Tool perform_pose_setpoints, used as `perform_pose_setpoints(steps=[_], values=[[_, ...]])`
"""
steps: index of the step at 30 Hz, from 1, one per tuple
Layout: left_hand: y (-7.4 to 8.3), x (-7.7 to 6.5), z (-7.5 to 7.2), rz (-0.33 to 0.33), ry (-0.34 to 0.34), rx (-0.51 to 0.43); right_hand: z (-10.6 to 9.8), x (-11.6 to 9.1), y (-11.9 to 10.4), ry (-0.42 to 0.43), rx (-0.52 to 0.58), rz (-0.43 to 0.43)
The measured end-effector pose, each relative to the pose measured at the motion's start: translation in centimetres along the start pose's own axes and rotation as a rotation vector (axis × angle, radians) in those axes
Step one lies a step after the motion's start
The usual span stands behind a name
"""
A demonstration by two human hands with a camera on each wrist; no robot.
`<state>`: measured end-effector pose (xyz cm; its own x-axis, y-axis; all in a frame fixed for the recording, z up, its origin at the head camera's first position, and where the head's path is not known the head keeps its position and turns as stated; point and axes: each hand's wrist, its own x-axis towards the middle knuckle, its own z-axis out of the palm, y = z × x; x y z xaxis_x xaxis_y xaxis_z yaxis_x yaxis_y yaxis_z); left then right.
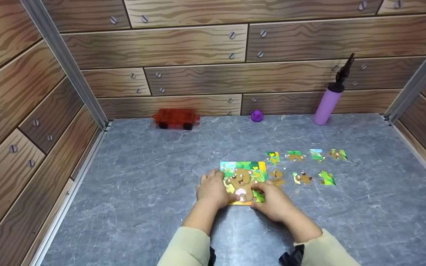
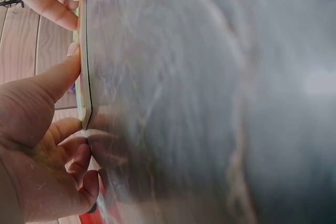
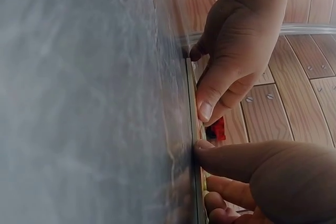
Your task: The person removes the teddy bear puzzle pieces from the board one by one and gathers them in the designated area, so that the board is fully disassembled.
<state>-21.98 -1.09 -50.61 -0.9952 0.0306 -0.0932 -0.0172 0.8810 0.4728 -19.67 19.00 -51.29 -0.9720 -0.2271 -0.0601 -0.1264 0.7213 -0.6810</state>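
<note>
A small jigsaw puzzle board [image 1: 240,179] with a brown bear on green lies flat on the grey table. My left hand [image 1: 212,190] grips its left side, the thumb on the picture and the other fingers along the edge. On the lower right, my right hand [image 1: 274,201] holds the board with its thumb at the near edge and curled fingers over the picture. The left wrist view shows the board's thin edge [image 2: 86,77] side-on. In the right wrist view, my right hand [image 3: 262,177] partly covers the board. Whether a separate piece lies under its fingers is hidden.
Several loose puzzle pieces [image 1: 302,178] lie right of the board in two rows. Along the back wall stand a red toy wagon [image 1: 176,118], a small purple duck [image 1: 257,116] and a purple hand pump [image 1: 327,105]. Wood-patterned walls [image 1: 194,46] enclose the table.
</note>
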Motion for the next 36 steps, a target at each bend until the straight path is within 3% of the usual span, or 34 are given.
perform_pose_setpoints(steps=[11, 36], values=[[-1.9, 0.4, -1.2, 0.111, -0.126, -0.152, 0.1, 0.2, 0.1, 0.009, 0.007, -0.009], [-1.2, 0.6, -1.2, 0.040, -0.118, -0.161, 0.7, 0.1, 0.2, 0.076, 0.109, 0.050]])
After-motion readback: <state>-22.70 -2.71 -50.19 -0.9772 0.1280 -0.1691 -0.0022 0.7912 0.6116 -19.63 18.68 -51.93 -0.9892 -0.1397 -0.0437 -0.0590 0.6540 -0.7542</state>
